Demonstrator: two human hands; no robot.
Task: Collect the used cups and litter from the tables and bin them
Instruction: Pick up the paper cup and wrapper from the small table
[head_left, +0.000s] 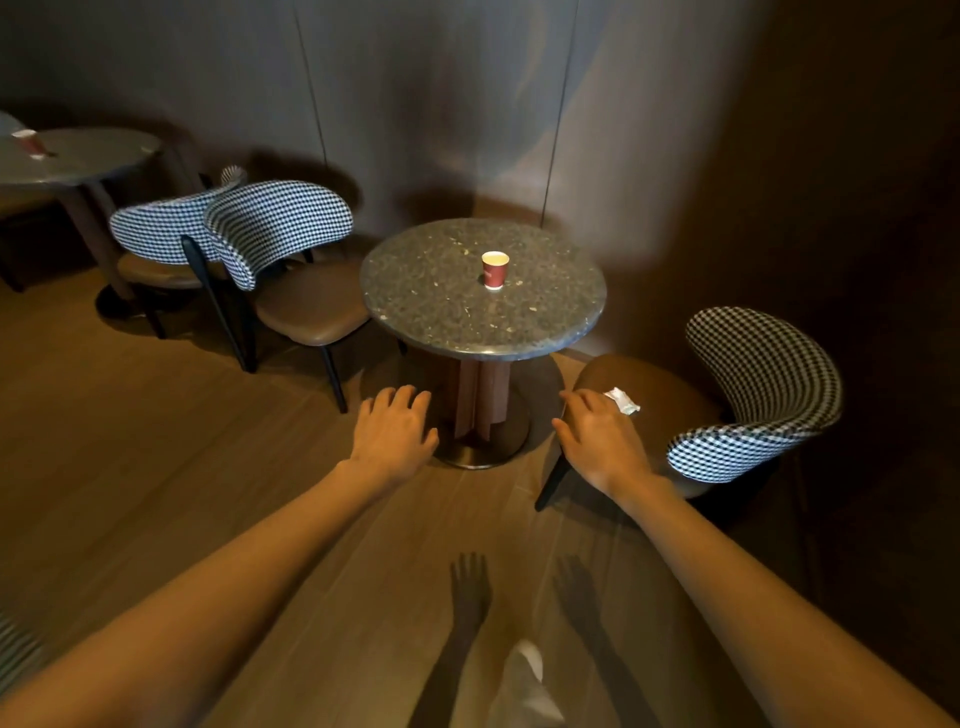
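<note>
Red paper cup (494, 269): upright near centre of your round bench (415, 291), clear of its edges; white wrapper (622, 401) pinched in your right hand (602, 441) fingers; left hand (393, 428) fingers spread, empty; open floor (156, 441) between chairs.

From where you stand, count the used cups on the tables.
2: a red cup on the near round table, and a blurred one on the far left table.
</note>
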